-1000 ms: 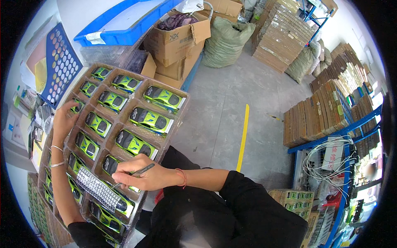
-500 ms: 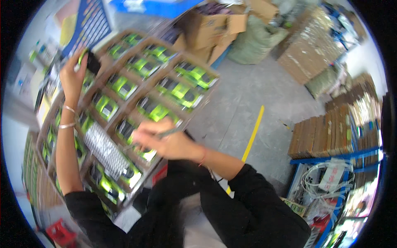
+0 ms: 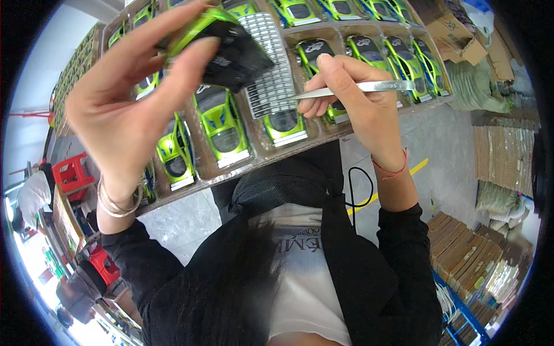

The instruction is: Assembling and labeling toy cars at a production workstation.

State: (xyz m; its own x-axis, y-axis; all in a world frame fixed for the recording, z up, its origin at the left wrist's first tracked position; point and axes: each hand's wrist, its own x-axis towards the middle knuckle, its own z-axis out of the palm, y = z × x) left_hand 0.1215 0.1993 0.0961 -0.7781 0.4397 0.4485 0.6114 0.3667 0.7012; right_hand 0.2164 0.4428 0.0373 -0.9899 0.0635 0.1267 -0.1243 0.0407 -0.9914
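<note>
Head view, eleven o'clock: the left hand [image 3: 118, 115] pinches a glossy green toy car with a black underside [image 3: 239, 60] between thumb and curled fingers; probably light, stiff and slick, it is best gripped by its sides. At one o'clock, the right hand [image 3: 362, 101] closes its fingers round slim silver metal tweezers [image 3: 384, 86], tips near a white, black-gridded label sheet [image 3: 266, 57] over the translucent plastic compartment tray [image 3: 318, 136] at twelve.

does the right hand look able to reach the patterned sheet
Probably yes: the tweezers in the right hand end at the right edge of the sheet, nothing seen between; the toy car in the left hand overlaps only the left side.
</note>
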